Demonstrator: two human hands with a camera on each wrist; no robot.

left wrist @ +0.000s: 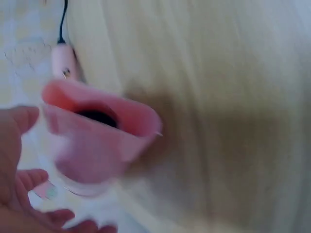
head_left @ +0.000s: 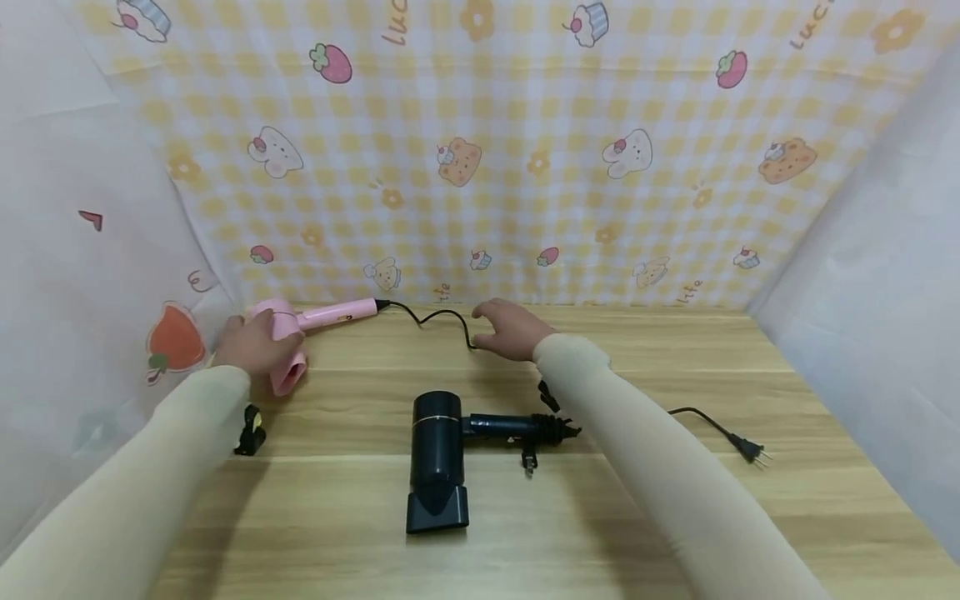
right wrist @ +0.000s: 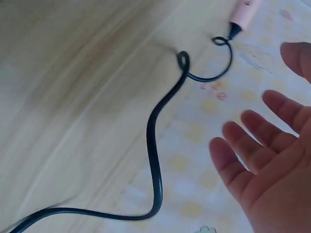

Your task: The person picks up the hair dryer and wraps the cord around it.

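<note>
A pink hair dryer (head_left: 337, 314) lies at the table's back left, its flat nozzle towards me. Beside its barrel is my left hand (head_left: 251, 343). The left wrist view shows that hand (left wrist: 19, 179) with its fingers spread around the side of the pink dryer, holding nothing. From the dryer's handle a thin black cord (head_left: 442, 313) curves to the right. My right hand (head_left: 513, 329) hovers by that cord, fingers relaxed and apart from it in the right wrist view. A black hair dryer (head_left: 437, 450) rests mid-table, its nozzle pointing towards me.
A black two-pin plug (head_left: 746, 448) lies at the right; its cord runs behind my right sleeve, so I cannot tell which dryer it belongs to. A yellow checked cloth (head_left: 510, 217) hangs along the table's back edge. White sheets (head_left: 877, 275) hang on both sides.
</note>
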